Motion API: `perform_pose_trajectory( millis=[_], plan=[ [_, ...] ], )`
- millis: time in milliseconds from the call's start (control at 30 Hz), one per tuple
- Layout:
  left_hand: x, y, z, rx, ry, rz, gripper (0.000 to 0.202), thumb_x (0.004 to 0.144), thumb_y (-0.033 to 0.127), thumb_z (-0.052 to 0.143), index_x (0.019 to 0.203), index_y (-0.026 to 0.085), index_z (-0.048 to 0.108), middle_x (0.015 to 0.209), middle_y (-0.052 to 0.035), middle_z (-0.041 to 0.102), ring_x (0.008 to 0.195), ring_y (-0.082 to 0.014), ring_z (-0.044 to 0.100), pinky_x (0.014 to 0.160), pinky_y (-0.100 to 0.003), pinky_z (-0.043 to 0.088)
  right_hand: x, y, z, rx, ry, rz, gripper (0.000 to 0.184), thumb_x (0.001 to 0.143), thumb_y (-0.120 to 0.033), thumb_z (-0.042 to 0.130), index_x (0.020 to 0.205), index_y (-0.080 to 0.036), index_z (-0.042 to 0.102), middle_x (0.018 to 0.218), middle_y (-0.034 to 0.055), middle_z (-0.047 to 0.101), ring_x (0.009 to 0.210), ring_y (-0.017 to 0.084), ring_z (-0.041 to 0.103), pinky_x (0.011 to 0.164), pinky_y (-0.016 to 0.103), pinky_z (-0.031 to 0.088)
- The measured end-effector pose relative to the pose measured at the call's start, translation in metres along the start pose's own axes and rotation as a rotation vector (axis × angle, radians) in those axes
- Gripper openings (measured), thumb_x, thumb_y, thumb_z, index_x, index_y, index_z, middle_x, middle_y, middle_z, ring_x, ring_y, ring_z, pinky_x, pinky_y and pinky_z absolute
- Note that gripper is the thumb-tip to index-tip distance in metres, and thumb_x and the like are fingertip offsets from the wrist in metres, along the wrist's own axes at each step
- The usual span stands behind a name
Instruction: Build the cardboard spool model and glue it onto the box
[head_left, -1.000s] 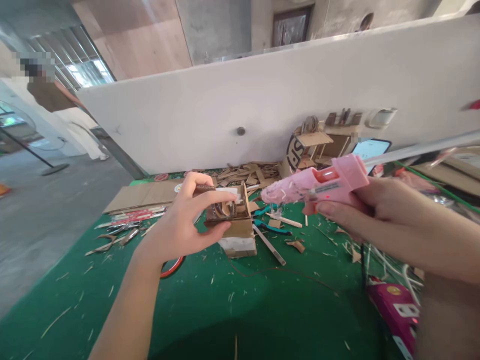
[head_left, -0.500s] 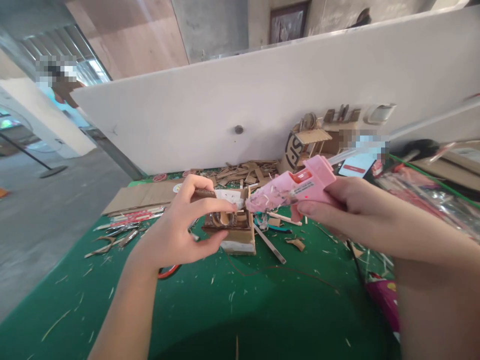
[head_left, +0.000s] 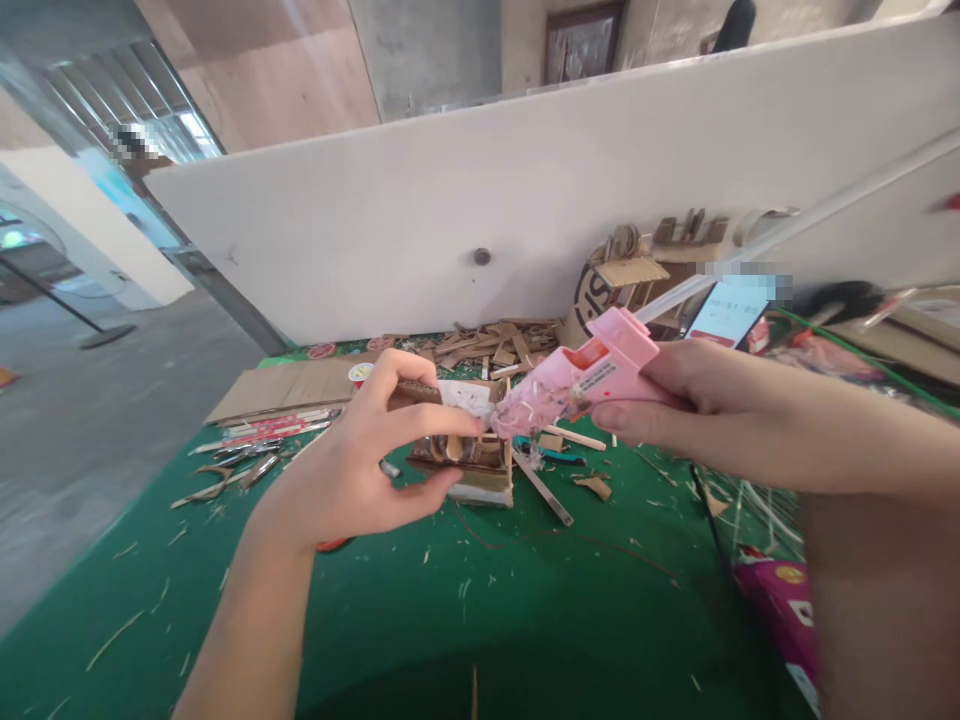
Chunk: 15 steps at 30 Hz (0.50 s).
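Note:
My left hand (head_left: 360,460) is closed around a small brown cardboard model (head_left: 459,452), held just above the green table (head_left: 465,620). In my right hand (head_left: 675,395) is a pink glue gun (head_left: 581,378), gripped by its handle. The gun's nozzle points left and down and touches the top of the cardboard model, by my left fingertips. A clear glue stick (head_left: 795,225) juts from the back of the gun toward the upper right.
Cardboard scraps (head_left: 487,345) are heaped by the white partition (head_left: 450,220). Flat cardboard sheets (head_left: 292,385), red sticks and metal tools (head_left: 240,470) lie at left. A phone (head_left: 724,312) and cardboard models (head_left: 630,275) stand at back right. A pink box (head_left: 780,600) sits at the right edge.
My right hand has brought the glue gun left and down until its nozzle reached the cardboard model. My left hand has kept its hold, shifting slightly.

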<state>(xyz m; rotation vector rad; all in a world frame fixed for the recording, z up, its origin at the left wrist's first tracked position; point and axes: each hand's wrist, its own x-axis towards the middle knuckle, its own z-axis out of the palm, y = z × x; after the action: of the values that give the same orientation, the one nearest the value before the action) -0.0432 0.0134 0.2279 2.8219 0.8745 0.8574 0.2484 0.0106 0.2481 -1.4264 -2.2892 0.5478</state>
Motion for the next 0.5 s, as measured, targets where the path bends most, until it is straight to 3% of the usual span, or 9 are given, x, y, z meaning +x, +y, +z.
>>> perform_pose_trajectory(
  millis=[333, 500],
  plan=[
    [0.0, 0.001, -0.001, 0.013, 0.006, -0.006, 0.032, 0.081, 0.011, 0.062, 0.108, 0.028, 0.056, 0.106, -0.0039, 0.037, 0.102, -0.0164, 0.05, 0.081, -0.028, 0.05, 0.002, 0.005, 0.001, -0.027, 0.009, -0.031, 0.052, 0.083, -0.066, 0.048, 0.057, -0.023, 0.033, 0.048, -0.0062, 0.031, 0.038, 0.007, 0.029, 0.03, 0.022, 0.021],
    [0.002, 0.001, -0.001, 0.037, -0.003, -0.055, 0.034, 0.084, 0.012, 0.061, 0.113, 0.029, 0.055, 0.106, -0.0038, 0.037, 0.101, -0.0161, 0.049, 0.08, -0.027, 0.05, -0.013, 0.004, 0.005, -0.079, 0.203, 0.06, 0.055, 0.081, -0.072, 0.045, 0.055, -0.024, 0.036, 0.045, -0.0061, 0.026, 0.037, 0.008, 0.026, 0.031, 0.024, 0.017]
  ],
)
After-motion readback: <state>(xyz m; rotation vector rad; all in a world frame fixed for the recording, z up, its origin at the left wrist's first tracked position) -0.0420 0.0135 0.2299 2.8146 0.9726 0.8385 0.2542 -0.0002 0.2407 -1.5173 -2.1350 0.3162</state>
